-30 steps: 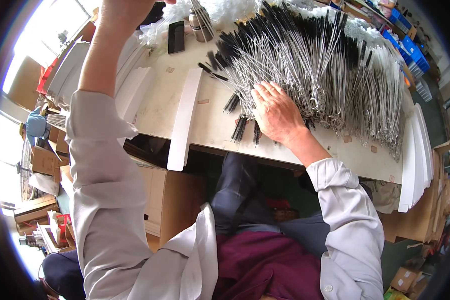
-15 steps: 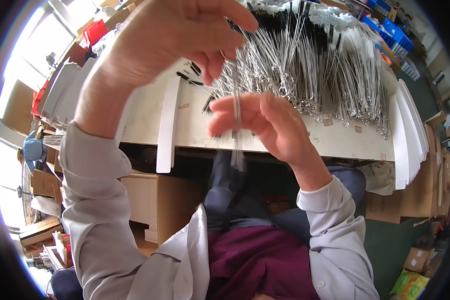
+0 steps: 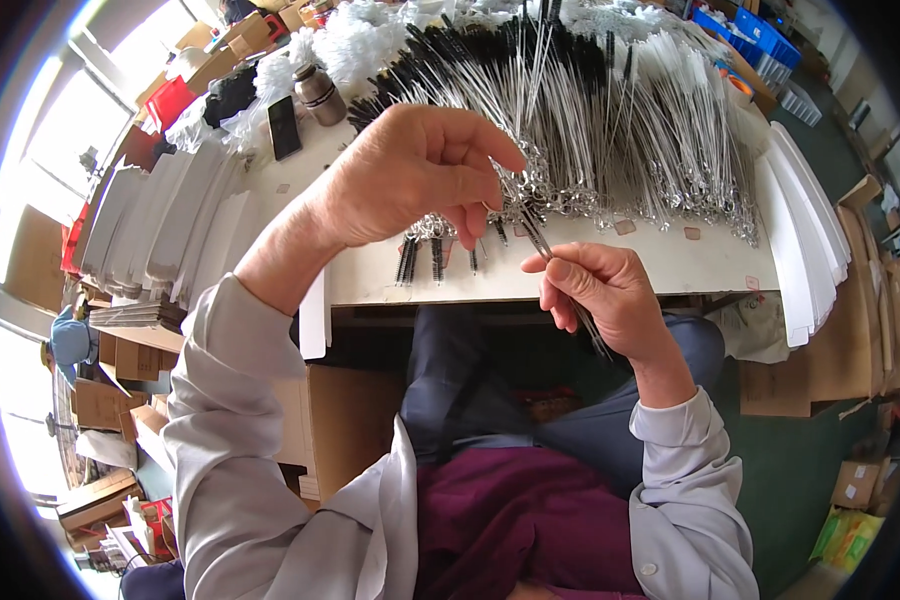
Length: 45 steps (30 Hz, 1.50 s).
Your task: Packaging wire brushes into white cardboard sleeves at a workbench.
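Observation:
My right hand is closed round a small bundle of thin wire brushes, which slants from upper left to lower right through the fingers. Just up and left of it, my left hand is curled, its thumb bent in beneath the index finger. A thin, shiny wire curve shows at the left thumb's tip; whether it joins the bundle I cannot tell. Behind both hands lies a large heap of wire brushes with black or white bristles and metal loops. A few short black brush ends lie near the table's front edge.
The pale table carries stacked white cartons on the left and more white strips at the right edge. A phone and a metal flask stand back left. Below is an open cardboard box.
The bundle hung upright under my raised left hand, with the right hand open beside it. Now my right hand has closed on it and the bundle tilts. The left hand has come lower.

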Available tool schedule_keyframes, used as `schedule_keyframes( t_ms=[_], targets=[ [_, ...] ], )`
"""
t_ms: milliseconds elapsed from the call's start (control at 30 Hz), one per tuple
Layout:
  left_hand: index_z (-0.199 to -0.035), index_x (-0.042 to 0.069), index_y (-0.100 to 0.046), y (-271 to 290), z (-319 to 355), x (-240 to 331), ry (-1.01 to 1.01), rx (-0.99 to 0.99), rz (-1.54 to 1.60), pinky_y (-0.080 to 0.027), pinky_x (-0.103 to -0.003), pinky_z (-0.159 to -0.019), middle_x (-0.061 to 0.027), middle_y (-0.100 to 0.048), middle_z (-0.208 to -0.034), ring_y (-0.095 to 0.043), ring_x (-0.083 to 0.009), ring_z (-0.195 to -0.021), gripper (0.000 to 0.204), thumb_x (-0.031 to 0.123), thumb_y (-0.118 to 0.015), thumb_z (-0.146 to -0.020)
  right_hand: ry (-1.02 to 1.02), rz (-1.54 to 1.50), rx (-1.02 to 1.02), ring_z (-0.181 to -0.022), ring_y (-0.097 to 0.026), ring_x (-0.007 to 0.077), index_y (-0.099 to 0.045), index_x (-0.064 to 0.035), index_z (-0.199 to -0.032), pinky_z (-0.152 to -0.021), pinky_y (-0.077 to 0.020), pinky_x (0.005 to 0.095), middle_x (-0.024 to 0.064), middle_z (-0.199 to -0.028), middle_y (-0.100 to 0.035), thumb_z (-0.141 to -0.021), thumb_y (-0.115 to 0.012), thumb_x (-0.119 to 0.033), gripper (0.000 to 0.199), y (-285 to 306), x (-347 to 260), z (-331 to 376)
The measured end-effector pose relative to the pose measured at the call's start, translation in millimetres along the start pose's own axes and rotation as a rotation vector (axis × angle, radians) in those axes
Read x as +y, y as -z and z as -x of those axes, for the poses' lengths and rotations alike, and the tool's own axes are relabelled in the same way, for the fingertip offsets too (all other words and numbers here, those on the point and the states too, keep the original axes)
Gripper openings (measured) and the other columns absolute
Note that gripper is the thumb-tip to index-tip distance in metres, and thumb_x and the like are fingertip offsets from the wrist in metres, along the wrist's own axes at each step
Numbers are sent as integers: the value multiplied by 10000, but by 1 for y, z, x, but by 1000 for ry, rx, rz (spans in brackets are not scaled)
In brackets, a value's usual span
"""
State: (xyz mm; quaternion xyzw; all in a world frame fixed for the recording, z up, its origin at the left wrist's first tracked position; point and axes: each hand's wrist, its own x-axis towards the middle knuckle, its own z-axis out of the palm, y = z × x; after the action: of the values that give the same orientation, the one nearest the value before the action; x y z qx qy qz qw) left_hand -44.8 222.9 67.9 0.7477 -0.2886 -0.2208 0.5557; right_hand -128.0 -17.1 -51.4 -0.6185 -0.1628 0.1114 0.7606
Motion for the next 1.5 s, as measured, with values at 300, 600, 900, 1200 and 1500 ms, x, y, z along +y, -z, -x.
schedule_keyframes(
  t_ms=[300, 600, 900, 1200, 1500],
  targets=[
    [-1059, -46, -665, -22, -14, -20, 132, 131, 223, -598, -310, -589, -116, -720, -852, -704, -168, -643, 137, 31, -676, -946, -17, -48, 100, -625, -646, 95, -738, 40, -1120, -547, -518, 224, 76, -810, -714, -1034, -663, -167, 237, 15, 8, 10],
    [-1015, -59, -730, -24, -9, -15, 149, -54, 31, -577, -259, -579, -72, -703, -795, -692, -124, -644, 123, 3, -661, -934, 31, -14, 121, -654, -657, 96, -736, 25, -1077, -572, -521, 216, 74, -837, -727, -1019, -689, -170, 209, 17, 15, 9],
    [-1024, -47, -740, -33, -7, -30, 143, -21, -275, -542, -256, -567, -59, -682, -771, -646, -92, -611, 155, -14, -610, -947, 102, 430, 162, -666, -636, 111, -744, 14, -1043, -618, -514, 268, 65, -784, -712, -1006, -697, -171, 195, 25, 21, 23],
    [-1098, -47, -704, -64, 3, -60, -216, -75, -589, -554, -383, -859, -204, -718, -1031, -718, -326, -969, 220, 7, -603, -911, 314, 1085, 123, -779, -705, 346, -743, -53, -853, -708, -550, 445, 138, -809, -717, -855, -698, -124, 84, 37, 6, 36],
    [-1075, -32, -702, -125, 11, -110, 90, -190, -269, -558, -353, -693, -137, -709, -798, -708, -231, -732, 173, 64, -577, -1003, 309, 1268, -100, -778, -679, 275, -746, -88, -892, -723, -541, 416, 63, -765, -671, -816, -698, -127, 98, 37, 25, 42]
  ],
)
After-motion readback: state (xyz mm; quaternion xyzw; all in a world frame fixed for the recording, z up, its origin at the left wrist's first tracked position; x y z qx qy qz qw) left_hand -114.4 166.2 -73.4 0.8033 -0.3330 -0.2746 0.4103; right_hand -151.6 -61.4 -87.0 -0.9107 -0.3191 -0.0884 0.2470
